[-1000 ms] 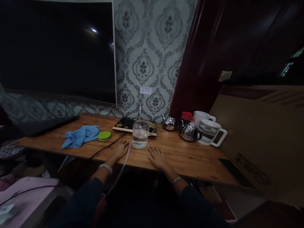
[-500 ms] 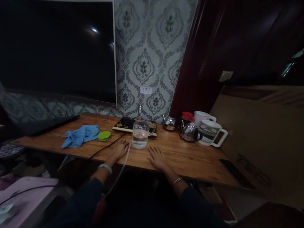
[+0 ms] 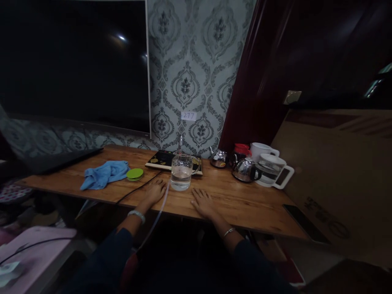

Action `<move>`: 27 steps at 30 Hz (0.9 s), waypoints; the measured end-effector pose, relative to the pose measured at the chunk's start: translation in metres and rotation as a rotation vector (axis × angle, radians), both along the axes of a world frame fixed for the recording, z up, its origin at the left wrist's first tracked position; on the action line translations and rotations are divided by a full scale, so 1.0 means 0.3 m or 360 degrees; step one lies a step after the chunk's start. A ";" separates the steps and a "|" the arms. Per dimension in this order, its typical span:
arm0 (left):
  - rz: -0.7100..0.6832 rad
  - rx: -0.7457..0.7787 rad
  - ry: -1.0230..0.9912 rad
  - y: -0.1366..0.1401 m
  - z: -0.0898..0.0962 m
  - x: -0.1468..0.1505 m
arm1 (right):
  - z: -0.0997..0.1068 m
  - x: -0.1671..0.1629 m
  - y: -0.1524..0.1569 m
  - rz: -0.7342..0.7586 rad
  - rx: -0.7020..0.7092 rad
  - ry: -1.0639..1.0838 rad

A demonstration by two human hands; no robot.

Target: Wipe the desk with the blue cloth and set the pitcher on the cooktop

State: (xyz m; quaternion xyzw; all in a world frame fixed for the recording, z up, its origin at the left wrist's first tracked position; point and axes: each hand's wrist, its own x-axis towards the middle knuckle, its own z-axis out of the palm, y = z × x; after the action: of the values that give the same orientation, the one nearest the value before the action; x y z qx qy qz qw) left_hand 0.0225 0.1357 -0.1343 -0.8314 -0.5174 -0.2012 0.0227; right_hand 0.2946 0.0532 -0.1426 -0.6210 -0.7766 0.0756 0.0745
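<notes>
My left hand (image 3: 155,192) rests palm down on the wooden table (image 3: 239,208), its fingers stretched forward and holding nothing. To the right, my right hand (image 3: 202,203) lies flat with its fingers spread. Between and just beyond the two hands stands a clear glass jug (image 3: 181,173) partly filled with clear liquid, its handle pointing right; neither hand grips it. A pale see-through tube (image 3: 159,213) runs beside my left hand, from near the jug down over the table's front edge. Behind the jug sits a black induction cooker (image 3: 162,158) with gold flowers.
Left on the table are a blue cloth (image 3: 104,174), a green-lidded container (image 3: 134,174) and a black cord (image 3: 136,188). Toward the right stand two metal kettles, one a teapot (image 3: 246,170), and a white-handled glass pitcher (image 3: 269,171). A dark phone-like slab (image 3: 304,222) lies beside a cardboard box (image 3: 337,175).
</notes>
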 end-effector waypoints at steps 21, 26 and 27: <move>0.0017 -0.0016 -0.0021 0.008 -0.010 -0.003 | -0.006 0.000 0.001 -0.0016 0.0021 -0.0045; 0.0018 -0.0021 0.0005 0.004 -0.008 -0.004 | -0.005 -0.002 0.000 -0.0025 0.0011 -0.0028; 0.0017 -0.0021 0.0011 0.003 -0.008 -0.004 | -0.004 -0.003 0.000 -0.0025 0.0016 -0.0030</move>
State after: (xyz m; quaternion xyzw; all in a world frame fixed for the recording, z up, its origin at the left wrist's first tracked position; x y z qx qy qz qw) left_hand 0.0213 0.1366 -0.1367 -0.8295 -0.5231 -0.1947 0.0202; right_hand 0.2938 0.0532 -0.1439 -0.6274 -0.7727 0.0652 0.0709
